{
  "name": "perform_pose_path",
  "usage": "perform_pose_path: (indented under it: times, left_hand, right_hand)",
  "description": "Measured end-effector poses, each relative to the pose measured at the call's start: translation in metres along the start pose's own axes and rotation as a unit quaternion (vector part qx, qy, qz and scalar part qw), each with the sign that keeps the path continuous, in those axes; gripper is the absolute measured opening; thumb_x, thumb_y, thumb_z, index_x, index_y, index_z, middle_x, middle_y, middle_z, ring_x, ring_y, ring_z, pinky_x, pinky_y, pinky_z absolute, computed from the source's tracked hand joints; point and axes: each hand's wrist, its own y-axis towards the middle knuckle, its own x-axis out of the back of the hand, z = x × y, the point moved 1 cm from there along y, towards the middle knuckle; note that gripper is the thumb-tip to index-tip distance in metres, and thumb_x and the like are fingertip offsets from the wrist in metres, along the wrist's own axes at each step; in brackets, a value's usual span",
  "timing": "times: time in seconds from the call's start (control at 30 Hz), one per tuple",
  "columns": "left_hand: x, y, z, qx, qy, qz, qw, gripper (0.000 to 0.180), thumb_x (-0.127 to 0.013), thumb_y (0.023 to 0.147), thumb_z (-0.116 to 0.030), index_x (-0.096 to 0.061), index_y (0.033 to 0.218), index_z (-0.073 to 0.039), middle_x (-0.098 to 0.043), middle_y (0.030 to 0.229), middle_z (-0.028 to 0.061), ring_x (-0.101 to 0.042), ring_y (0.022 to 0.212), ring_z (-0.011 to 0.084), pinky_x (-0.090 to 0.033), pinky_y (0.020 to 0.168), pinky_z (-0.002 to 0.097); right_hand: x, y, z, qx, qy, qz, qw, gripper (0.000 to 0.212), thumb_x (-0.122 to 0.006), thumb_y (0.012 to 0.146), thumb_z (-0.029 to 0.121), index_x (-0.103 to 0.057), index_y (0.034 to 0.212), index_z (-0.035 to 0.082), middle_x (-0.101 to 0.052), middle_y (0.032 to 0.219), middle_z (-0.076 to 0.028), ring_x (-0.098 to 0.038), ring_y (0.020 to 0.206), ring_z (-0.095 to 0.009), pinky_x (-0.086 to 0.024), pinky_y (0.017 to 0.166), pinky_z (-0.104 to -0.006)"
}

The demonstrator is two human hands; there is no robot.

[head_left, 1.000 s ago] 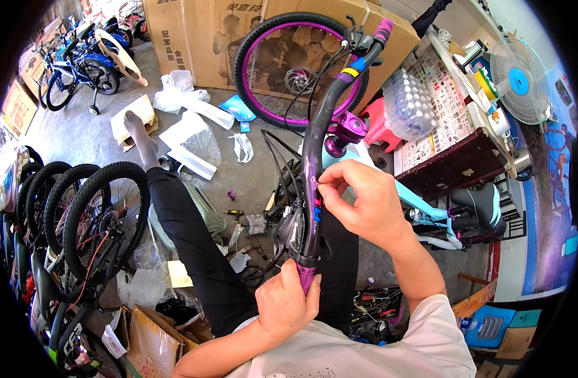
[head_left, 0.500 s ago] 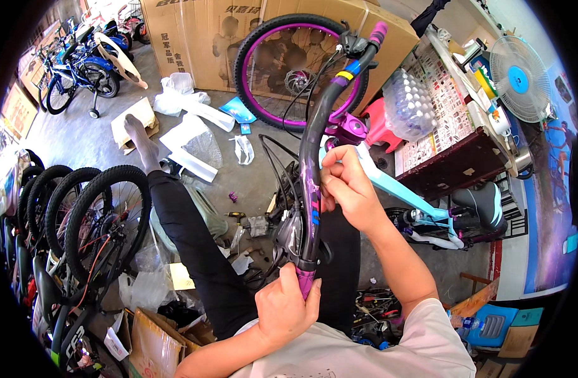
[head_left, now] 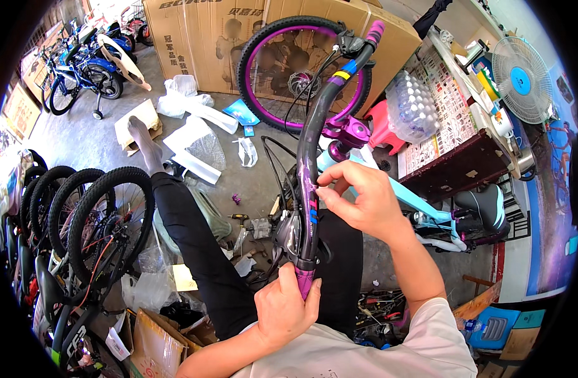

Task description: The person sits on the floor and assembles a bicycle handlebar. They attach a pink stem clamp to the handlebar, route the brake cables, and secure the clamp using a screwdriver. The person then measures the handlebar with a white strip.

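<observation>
1. The curved handlebar (head_left: 307,154) lies mid-view, running from 6 o'clock near the lap up to 1 o'clock.
2. At 6 o'clock, the left hand (head_left: 285,310) has its grip clamped around the purple end sleeve (head_left: 306,281), apparently to steady the bar.
3. The right hand (head_left: 362,200) is at the bar's 3 o'clock side, thumb and index tips close together by a scuffed purple patch (head_left: 311,179); whether this grip pinches anything, I cannot tell. The placing seems suited to fine fingertip work.
4. The bar is smooth, dark and glossy, with red, blue and yellow markings; the sleeve looks rubbery.
5. Near 2 o'clock sits a shiny purple stem (head_left: 354,133), chunky and metallic-looking; the turquoise frame tube (head_left: 421,203) is at 3 o'clock.
6. At 12 o'clock, a knobbly-tyred wheel (head_left: 243,82) with a purple rim stands before a flat-sided cardboard carton (head_left: 188,60), which probably props it.
</observation>
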Motion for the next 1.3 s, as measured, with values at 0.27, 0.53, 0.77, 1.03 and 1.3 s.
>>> perform_pose_path:
  times: [0.27, 0.53, 0.77, 1.03, 1.3]
  left_hand:
    - [0.000, 0.001, -0.001, -0.014, 0.009, -0.008, 1.000, 0.047, -0.080, 0.084, -0.016, -0.050, 0.111, 0.008, -0.063, 0.066, 0.0181, -0.065, 0.054, 0.0392, -0.051, 0.049, 0.0446]
    - [0.001, -0.001, 0.000, 0.000, 0.003, -0.014, 1.000, 0.047, -0.079, 0.085, -0.017, -0.050, 0.112, 0.007, -0.064, 0.067, 0.0185, -0.065, 0.055, 0.0403, -0.051, 0.050, 0.0459]
    - [0.003, -0.001, 0.001, 0.007, -0.004, -0.003, 1.000, 0.047, -0.079, 0.085, -0.017, -0.049, 0.112, 0.007, -0.064, 0.067, 0.0187, -0.066, 0.055, 0.0407, -0.052, 0.051, 0.0468]
    - [0.003, -0.001, 0.001, 0.004, 0.002, -0.006, 1.000, 0.047, -0.080, 0.084, -0.018, -0.050, 0.111, 0.007, -0.063, 0.066, 0.0180, -0.065, 0.054, 0.0398, -0.051, 0.050, 0.0458]
    - [0.003, 0.001, 0.000, -0.010, -0.001, -0.007, 1.000, 0.046, -0.081, 0.084, -0.017, -0.051, 0.110, 0.007, -0.062, 0.065, 0.0176, -0.064, 0.053, 0.0393, -0.051, 0.049, 0.0448]
  right_hand:
    - [0.012, 0.015, 0.017, 0.188, -0.240, 0.012, 0.952, 0.015, -0.080, 0.082, 0.008, -0.068, 0.092, 0.004, -0.068, 0.080, -0.008, -0.068, 0.071, -0.027, -0.052, 0.061, -0.0377]
    - [0.007, 0.029, 0.017, 0.178, -0.219, 0.042, 0.958, 0.014, -0.073, 0.086, 0.011, -0.061, 0.082, 0.005, -0.064, 0.075, -0.009, -0.067, 0.069, -0.029, -0.053, 0.061, -0.0399]
    - [0.007, 0.026, 0.003, 0.036, -0.014, 0.068, 0.997, 0.009, -0.076, 0.083, 0.004, -0.068, 0.088, 0.001, -0.071, 0.077, -0.006, -0.071, 0.070, -0.015, -0.055, 0.066, -0.0282]
    - [0.001, 0.023, 0.001, -0.090, 0.119, 0.099, 0.984, 0.007, -0.073, 0.089, 0.006, -0.068, 0.088, 0.000, -0.067, 0.077, 0.001, -0.062, 0.069, -0.006, -0.052, 0.066, -0.0240]
    - [0.003, 0.022, 0.005, -0.232, 0.307, 0.092, 0.918, 0.010, -0.073, 0.094, 0.010, -0.066, 0.094, 0.002, -0.064, 0.078, 0.003, -0.057, 0.065, -0.003, -0.046, 0.057, -0.0207]
